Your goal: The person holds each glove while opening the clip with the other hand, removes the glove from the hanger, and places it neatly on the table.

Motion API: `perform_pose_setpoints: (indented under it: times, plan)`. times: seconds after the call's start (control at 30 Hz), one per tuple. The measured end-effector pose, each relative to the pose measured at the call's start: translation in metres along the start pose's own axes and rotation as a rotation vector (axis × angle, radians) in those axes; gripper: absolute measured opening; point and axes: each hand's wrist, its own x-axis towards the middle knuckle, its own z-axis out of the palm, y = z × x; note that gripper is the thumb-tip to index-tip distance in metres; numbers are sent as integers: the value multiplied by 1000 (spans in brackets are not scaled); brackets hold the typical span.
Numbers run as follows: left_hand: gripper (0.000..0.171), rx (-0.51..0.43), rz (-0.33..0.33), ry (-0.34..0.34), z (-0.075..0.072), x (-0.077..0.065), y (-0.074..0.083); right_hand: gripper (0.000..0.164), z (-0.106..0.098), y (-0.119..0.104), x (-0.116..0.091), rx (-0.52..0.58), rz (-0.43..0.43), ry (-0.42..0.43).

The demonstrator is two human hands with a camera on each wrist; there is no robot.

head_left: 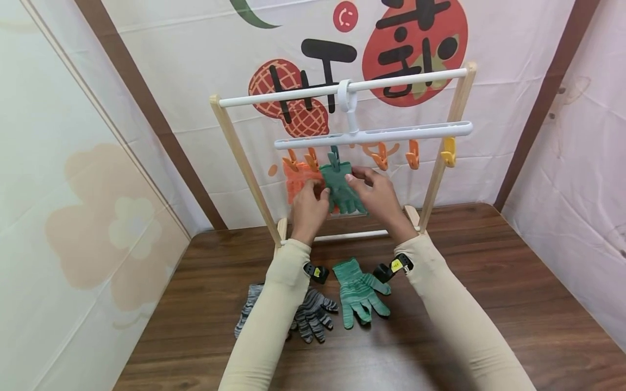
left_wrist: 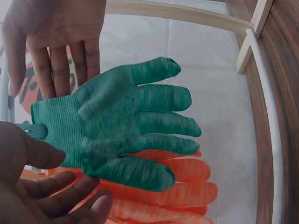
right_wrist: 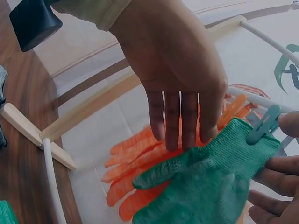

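A green knit glove [head_left: 343, 187] hangs by its cuff from a green clothespin [head_left: 334, 159], fingers pointing down. At its left edge is my left hand [head_left: 310, 209], its thumb by the cuff and its fingers loosely extended. My right hand [head_left: 376, 195] is at the other edge, with straight fingers partly behind the cuff and the thumb near the clothespin in the right wrist view. Neither hand visibly pinches the glove. Behind it hangs an orange glove [left_wrist: 191, 193], partly covered by the green one.
A white hanger bar [head_left: 406, 132] with orange clips [head_left: 413, 155] and a yellow clip [head_left: 449, 152] hangs from a wooden-sided rack [head_left: 239, 157]. On the brown table [head_left: 195, 326] lie another green glove [head_left: 359, 293] and grey striped gloves [head_left: 313, 315], partly hidden by my left arm.
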Motion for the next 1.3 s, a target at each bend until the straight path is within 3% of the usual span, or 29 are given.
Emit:
perform_pose_setpoints:
  times: [0.47,0.87,1.3]
  plan:
    - [20,-46,38,-10,-6,5,1,51,9,-12,8,-18,-9,7]
    - [17,-86,61,2,-10,4,3,48,11,-36,24,-26,-10,-15]
    - [15,-89,85,-6,-12,3,4,39,10,-40,35,-2,-58,0]
